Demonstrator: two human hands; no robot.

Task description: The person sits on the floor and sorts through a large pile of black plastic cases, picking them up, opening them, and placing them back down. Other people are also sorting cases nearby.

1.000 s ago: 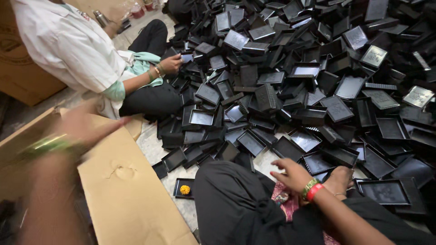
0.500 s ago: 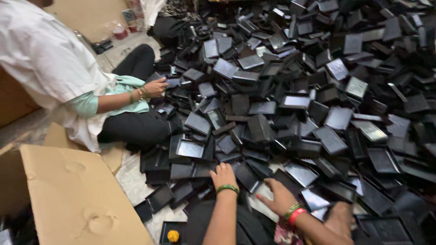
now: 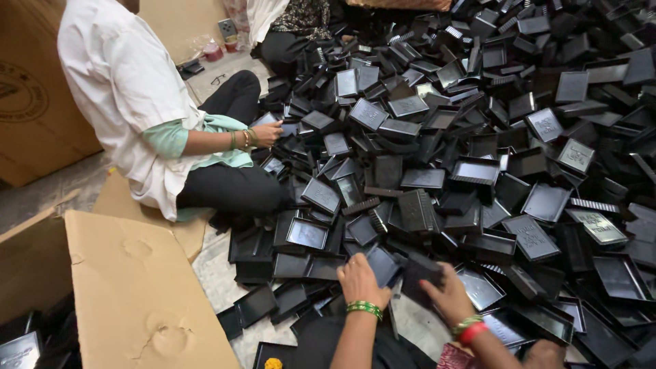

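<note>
We reach into the tray pile (image 3: 478, 137): left hand (image 3: 361, 279) lies flat, empty-fingered; right hand (image 3: 447, 295) clasps a black tray (image 3: 418, 273), lifting its edge.

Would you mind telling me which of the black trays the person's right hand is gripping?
The dark tray at the pile's near edge, lifted between both hands; the right hand grips its right side, while the others lie loose.

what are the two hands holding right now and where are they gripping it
The right hand grips a black plastic tray by its near edge. The left hand rests on the black trays beside it; whether its fingers grip one cannot be told.
</note>
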